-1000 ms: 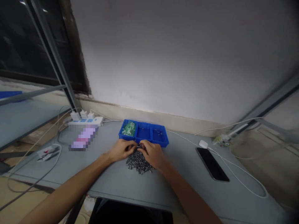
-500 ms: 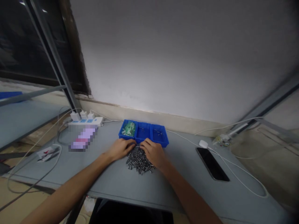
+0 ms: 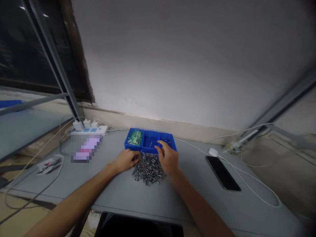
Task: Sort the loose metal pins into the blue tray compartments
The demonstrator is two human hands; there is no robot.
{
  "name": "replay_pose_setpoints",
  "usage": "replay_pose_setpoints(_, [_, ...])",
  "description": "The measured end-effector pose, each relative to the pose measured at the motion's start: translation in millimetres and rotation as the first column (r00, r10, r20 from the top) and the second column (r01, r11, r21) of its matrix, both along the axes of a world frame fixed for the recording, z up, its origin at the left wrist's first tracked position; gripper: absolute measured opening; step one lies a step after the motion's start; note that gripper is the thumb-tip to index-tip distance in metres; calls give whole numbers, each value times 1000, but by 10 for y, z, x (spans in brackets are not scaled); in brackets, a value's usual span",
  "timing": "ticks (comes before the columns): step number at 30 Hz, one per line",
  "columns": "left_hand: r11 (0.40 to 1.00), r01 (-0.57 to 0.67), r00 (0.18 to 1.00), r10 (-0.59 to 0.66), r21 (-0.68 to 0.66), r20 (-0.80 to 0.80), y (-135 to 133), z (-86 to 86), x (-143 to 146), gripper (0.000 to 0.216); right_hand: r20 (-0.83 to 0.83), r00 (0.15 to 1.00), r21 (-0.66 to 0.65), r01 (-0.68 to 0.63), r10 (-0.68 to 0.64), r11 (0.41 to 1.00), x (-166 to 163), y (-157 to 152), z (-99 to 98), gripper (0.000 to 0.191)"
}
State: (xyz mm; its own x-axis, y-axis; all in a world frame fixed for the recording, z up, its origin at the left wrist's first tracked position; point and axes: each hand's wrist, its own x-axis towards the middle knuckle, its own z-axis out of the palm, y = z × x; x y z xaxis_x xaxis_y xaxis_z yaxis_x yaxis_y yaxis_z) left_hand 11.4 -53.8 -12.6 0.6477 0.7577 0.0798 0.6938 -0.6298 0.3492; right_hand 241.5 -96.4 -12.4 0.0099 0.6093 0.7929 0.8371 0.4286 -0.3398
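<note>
Short metal pins (image 3: pixel 148 169) are lying in a loose heap on the grey workbench (image 3: pixel 61 184), right between my hands and just on my side of the tray. My left hand (image 3: pixel 125 160) is resting curled against the heap's left edge with its fingers tucked down, and from up here I can't tell whether it's pinching a pin or just sitting there. My right hand (image 3: pixel 168 158) is hovering open above the heap's right side, its fingers (image 3: pixel 161 146) spreading toward the near rim of the blue three-compartment tray (image 3: pixel 150 131), with nothing showing between them. That tray is sitting just beyond my hands: the compartment ahead of my left hand is holding something green (image 3: pixel 135 138), too small to make out, while the middle one and the one ahead of my right hand are holding a few loose pins (image 3: pixel 149 140). These pins are looking stiff and smooth, each light on its own, and I'm judging they'd roll away easily, so the surest hold looks like a thumb-and-fingertip pinch across the shaft of one lying loose at the heap's edge. Out past my left hand a white power strip (image 3: pixel 89 130) is sitting with plugs in it, and off beyond my right hand a black smartphone (image 3: pixel 222 172) is lying beside a white cable (image 3: pixel 254 179).
</note>
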Motion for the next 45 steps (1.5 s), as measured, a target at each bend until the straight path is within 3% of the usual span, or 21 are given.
replay_pose_setpoints(6, [1000,-18,1000,18,-14,-4,5,-12,-1,17,62,992,-58,-109,112,992,-48,-84,12,29])
replay_pose_setpoints(10, [1000,-23,999,24,-17,22,4,-16,-8,16,236,935,-184,-226,266,957,-104,-112,-9,32])
replay_pose_setpoints(16, [1000,6,998,-6,1,62,4,-25,-17,17,404,843,-334,-226,356,915,-129,-100,-64,29])
replay_pose_setpoints(30, [1000,4,1000,-4,25,25,12,-15,-26,19,434,819,-406,-195,376,893,-133,-87,-75,21])
replay_pose_setpoints(36, [996,80,989,-86,51,122,-22,21,-16,25,414,858,-435,-107,304,894,-132,-78,-75,14])
replay_pose_setpoints(45, [994,96,968,-103,43,227,-44,29,-14,29,408,849,-422,-149,334,894,-106,-65,-115,13])
